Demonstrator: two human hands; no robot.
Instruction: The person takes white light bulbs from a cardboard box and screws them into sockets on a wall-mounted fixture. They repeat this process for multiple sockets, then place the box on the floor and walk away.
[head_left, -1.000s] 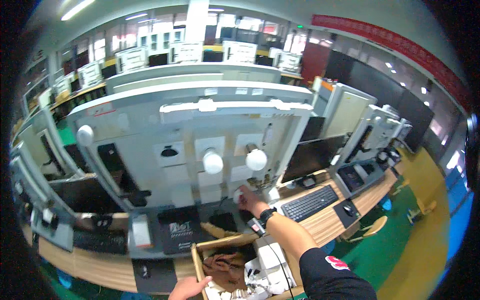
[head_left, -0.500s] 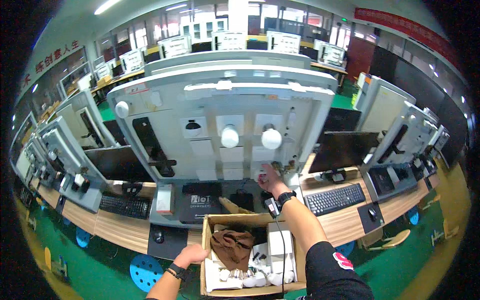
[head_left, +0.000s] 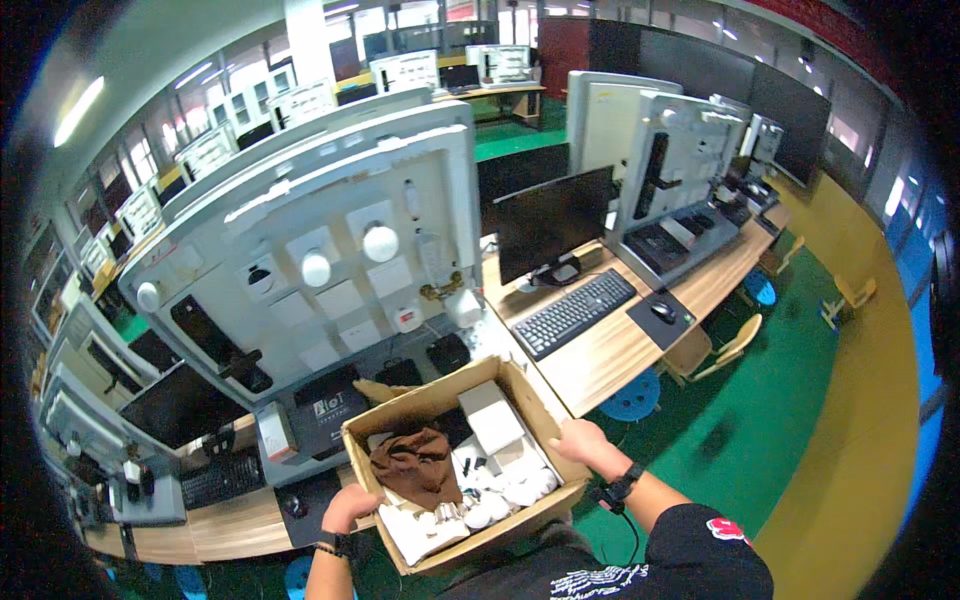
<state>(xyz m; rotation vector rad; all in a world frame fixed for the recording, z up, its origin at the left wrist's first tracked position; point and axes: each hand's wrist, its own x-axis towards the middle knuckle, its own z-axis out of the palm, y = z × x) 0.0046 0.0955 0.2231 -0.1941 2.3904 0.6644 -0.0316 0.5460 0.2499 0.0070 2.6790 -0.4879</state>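
Observation:
My left hand [head_left: 348,508] grips the left side of an open cardboard box [head_left: 537,393], and my right hand [head_left: 588,445] grips its right side. Inside lie a brown cloth [head_left: 415,462], white small boxes [head_left: 490,418], and several small white and metal parts [head_left: 480,508]. Just beyond stands a grey upright board [head_left: 250,330] bearing two white bulbs [head_left: 379,242], switch plates, a round white device with a red label [head_left: 406,320] and brass fittings. A dark device with a cable hangs by my right wrist.
Wooden desks [head_left: 585,370] carry a keyboard [head_left: 572,312], a mouse [head_left: 662,312] and monitors [head_left: 545,225]. More boards [head_left: 668,150] line both sides and the back. Blue stools [head_left: 628,398] and pale chairs [head_left: 740,340] stand on the green floor at the right.
My right hand has left the lower part of the board and now holds the box's right side. The view has turned rightward along the desks.

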